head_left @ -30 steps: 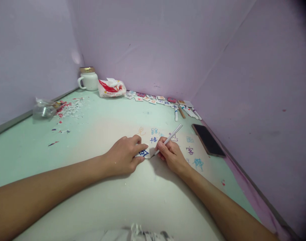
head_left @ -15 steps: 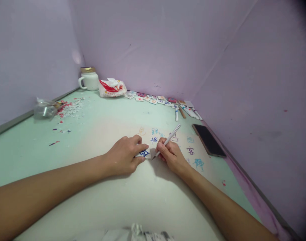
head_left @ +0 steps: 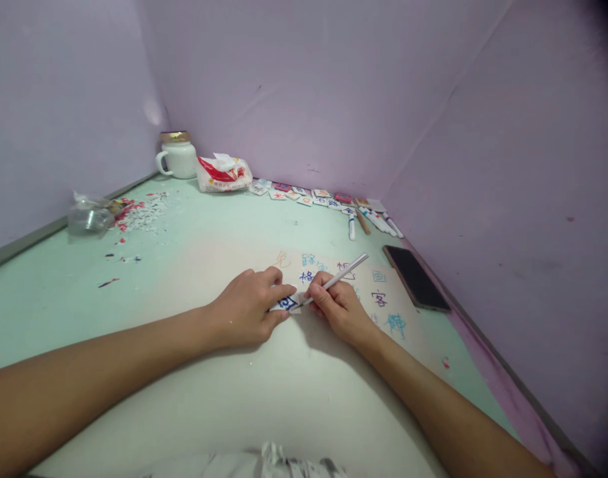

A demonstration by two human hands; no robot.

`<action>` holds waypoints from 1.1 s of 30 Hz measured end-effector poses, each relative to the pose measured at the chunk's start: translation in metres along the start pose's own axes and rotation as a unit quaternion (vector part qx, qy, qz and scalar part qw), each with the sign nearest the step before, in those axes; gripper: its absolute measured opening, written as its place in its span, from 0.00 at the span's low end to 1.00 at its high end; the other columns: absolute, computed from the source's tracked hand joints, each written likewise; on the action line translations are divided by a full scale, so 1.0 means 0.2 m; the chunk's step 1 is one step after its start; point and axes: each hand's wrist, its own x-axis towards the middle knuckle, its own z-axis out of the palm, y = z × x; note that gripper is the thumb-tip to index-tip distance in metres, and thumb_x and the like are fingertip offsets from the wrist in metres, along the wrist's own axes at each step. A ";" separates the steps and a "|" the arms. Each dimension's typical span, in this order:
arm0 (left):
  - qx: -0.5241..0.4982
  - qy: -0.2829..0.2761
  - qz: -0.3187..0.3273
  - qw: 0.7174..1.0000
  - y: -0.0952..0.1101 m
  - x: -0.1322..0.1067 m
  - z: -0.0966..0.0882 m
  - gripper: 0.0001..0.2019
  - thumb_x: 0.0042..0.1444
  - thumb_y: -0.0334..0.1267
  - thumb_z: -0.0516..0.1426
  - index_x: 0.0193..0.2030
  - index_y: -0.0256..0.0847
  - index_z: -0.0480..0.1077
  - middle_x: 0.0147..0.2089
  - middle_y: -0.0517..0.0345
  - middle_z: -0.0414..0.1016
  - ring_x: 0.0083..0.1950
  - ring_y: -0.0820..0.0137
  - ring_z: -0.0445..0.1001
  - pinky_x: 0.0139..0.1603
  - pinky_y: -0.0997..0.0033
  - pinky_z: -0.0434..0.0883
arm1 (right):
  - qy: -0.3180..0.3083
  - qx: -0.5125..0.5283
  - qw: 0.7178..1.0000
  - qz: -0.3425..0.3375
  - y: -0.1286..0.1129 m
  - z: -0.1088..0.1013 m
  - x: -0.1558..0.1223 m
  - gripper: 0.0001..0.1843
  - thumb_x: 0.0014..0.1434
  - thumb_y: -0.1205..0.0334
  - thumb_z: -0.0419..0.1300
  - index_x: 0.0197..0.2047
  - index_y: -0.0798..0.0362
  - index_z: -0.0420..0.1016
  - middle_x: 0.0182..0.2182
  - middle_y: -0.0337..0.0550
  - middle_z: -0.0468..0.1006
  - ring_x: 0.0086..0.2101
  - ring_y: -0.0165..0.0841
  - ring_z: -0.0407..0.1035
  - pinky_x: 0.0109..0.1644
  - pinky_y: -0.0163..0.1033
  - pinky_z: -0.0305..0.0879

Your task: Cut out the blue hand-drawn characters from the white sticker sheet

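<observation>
My left hand (head_left: 257, 305) presses a small white square tile (head_left: 297, 308) onto the tabletop, with the thumb and fingers along its edges. A blue character drawn on the tile shows between the fingers. In my right hand (head_left: 336, 302) is a slim silver craft knife (head_left: 344, 270), pinched like a pen and slanting up to the right. Its tip meets the tile at the right of the blue character. Part of the tile is hidden under my left fingers.
Coloured characters are written on the table (head_left: 224, 259) beyond my hands. A phone (head_left: 416, 277) lies right. Marked tiles (head_left: 320, 200), markers (head_left: 352, 227), a tissue pack (head_left: 224, 174) and a lidded white mug (head_left: 178, 159) line the back. Scraps (head_left: 145, 214) and a plastic bag (head_left: 91, 216) lie left.
The craft knife's tip has moved left from beside the tile onto it, and its handle leans further right. My left hand has stayed in place.
</observation>
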 end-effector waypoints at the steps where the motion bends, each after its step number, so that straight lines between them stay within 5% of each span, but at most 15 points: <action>1: -0.002 -0.002 0.000 1.000 0.00 0.00 0.00 0.17 0.61 0.41 0.55 0.55 0.46 0.73 0.50 0.49 0.72 0.40 0.63 0.73 0.44 0.57 0.70 | 0.000 0.002 1.000 0.001 0.00 0.00 0.00 0.24 0.64 0.40 0.53 0.27 0.50 0.64 0.19 0.33 0.63 0.21 0.28 0.57 0.26 0.35 0.54; 33: 0.005 -0.036 -0.014 0.999 0.02 0.01 -0.03 0.18 0.62 0.41 0.54 0.58 0.46 0.73 0.51 0.48 0.72 0.42 0.61 0.74 0.47 0.55 0.70 | 0.005 0.042 0.999 0.013 0.02 -0.02 -0.01 0.26 0.64 0.37 0.53 0.27 0.50 0.65 0.18 0.33 0.61 0.20 0.28 0.56 0.24 0.35 0.51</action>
